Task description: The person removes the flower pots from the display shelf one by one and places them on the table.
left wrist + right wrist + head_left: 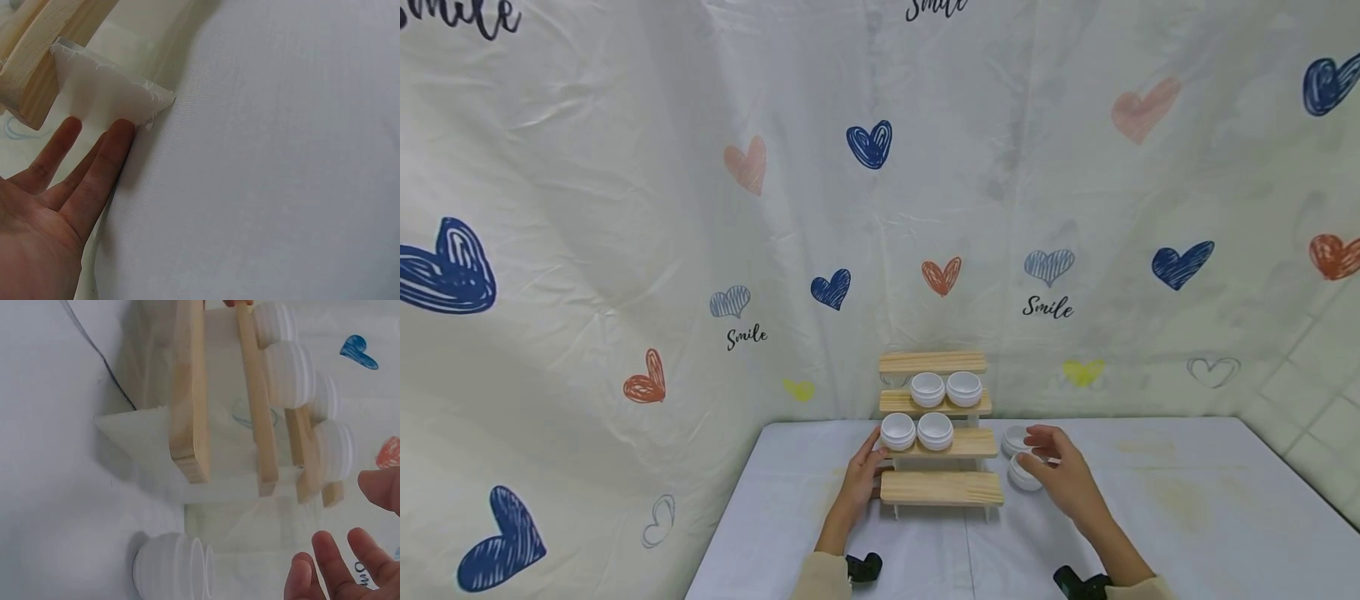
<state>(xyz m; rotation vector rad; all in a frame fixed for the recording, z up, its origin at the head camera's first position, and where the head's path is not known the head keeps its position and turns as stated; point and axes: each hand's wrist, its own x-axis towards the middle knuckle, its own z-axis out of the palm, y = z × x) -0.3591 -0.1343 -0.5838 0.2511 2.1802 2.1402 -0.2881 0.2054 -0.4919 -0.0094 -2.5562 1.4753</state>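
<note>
A four-step wooden stand (942,488) sits on a white-covered table (1180,533), its boards running lengthwise left to right, steps rising toward the far side. Four white cups (936,433) stand on the two middle steps, mouths up. The left hand (857,479) rests extended fingers against the stand's left side. On the right, the right hand (1066,477), fingers spread and holding nothing, hovers beside two more cups (1022,478).

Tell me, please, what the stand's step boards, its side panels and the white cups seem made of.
Step boards: pale, smooth wood, given the grain. Side panels: probably frosted acrylic, being milky and translucent. White cups: smooth ceramic or plastic; even white walls suit either.
</note>
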